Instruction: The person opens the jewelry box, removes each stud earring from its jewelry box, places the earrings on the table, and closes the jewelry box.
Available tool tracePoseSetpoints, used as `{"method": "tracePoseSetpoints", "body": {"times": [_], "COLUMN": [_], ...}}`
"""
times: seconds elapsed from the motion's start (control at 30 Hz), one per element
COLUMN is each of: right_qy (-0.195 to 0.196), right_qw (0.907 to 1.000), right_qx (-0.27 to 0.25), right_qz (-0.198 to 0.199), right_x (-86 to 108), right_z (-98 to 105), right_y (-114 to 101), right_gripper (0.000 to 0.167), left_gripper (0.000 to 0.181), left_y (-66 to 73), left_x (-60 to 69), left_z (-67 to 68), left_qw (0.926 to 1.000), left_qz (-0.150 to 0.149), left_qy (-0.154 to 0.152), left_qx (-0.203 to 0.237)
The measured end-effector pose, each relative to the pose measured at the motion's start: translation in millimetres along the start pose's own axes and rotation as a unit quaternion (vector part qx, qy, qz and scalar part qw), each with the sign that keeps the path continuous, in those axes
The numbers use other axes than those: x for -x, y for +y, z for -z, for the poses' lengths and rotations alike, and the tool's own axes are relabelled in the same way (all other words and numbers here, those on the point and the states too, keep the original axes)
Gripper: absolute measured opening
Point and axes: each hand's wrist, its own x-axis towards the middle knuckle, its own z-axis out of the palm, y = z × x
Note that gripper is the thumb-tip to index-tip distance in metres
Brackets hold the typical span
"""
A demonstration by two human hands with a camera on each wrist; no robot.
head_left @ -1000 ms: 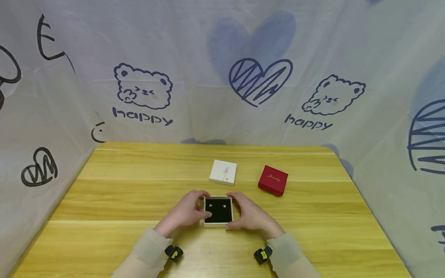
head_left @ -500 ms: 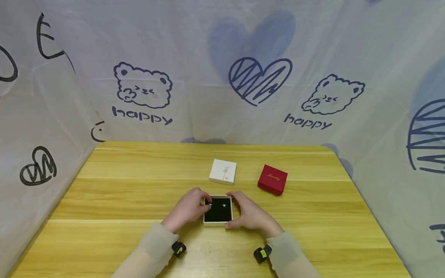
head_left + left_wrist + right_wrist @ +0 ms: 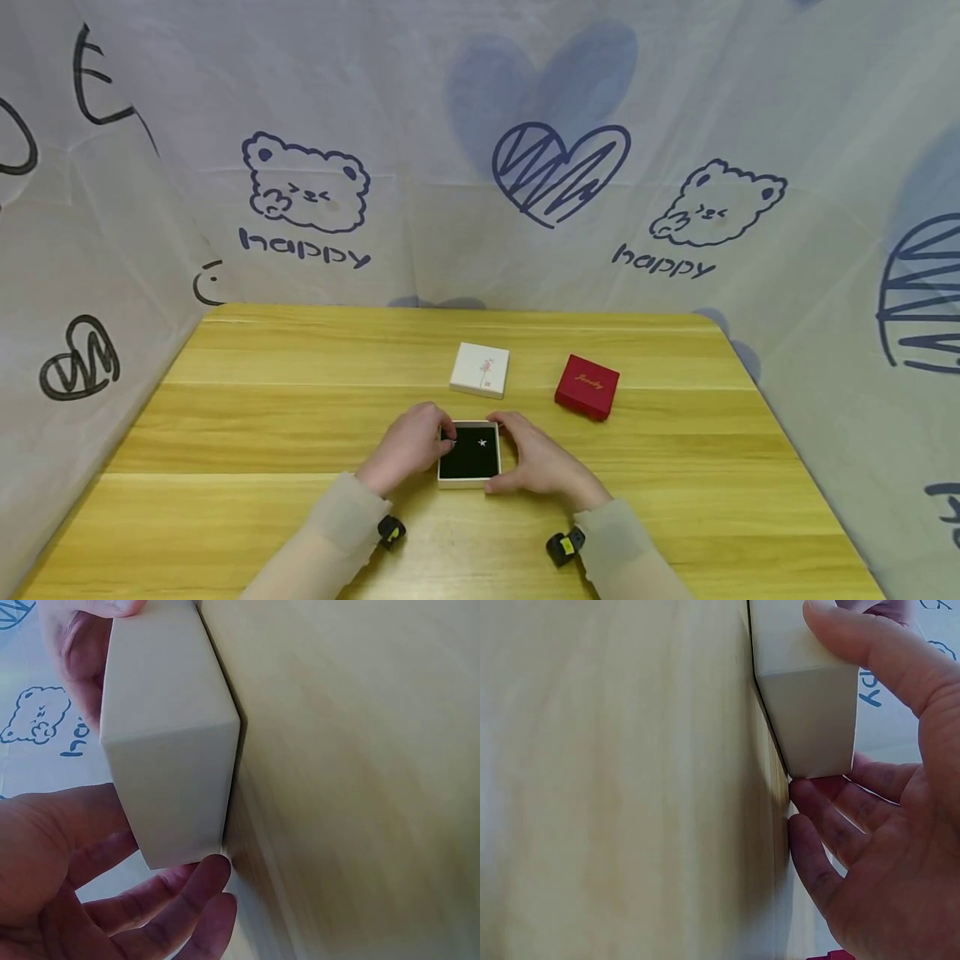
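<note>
A white box (image 3: 468,482) with a black insert lies between the two hands. One small star-shaped stud (image 3: 482,442) shows at the insert's right; another at the left is mostly covered by the left hand (image 3: 408,446). That hand's thumb and index finger come together over the left stud; whether they pinch it is hidden. In the left wrist view its other fingers lie around the far corner of the box (image 3: 176,787). The right hand (image 3: 547,462) grips the box's right side, thumb at the near corner and fingers at the far one, as the right wrist view of the box (image 3: 810,712) also shows.
Behind the box on the wooden table (image 3: 300,367) lie a white square lid (image 3: 480,369) with a pink flower print and, to its right, a red jewelry box (image 3: 587,387). A patterned white cloth (image 3: 420,167) hangs behind and beside the table.
The left hand's thumb has moved from the near part of the insert up to the left stud, its forefinger now over the box's edge. The right hand keeps its grip.
</note>
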Motion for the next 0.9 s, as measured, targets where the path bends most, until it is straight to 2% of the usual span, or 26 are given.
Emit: {"method": "tracePoseSetpoints", "body": {"times": [0.37, 0.9], "right_qy": [-0.003, -0.002], "right_qw": [1.0, 1.0], "right_qx": [-0.001, 0.003], "right_qz": [-0.004, -0.006], "right_x": [0.2, 0.4], "right_z": [0.8, 0.6], "right_y": [-2.4, -2.5], "right_gripper": [0.093, 0.093], "left_gripper": [0.019, 0.018], "left_y": [0.8, 2.0], "left_x": [-1.6, 2.9], "left_z": [0.4, 6.7], "left_qw": [0.9999, 0.9988], "left_qz": [-0.003, -0.002], "left_qy": [-0.008, -0.042], "left_qx": [-0.011, 0.024]}}
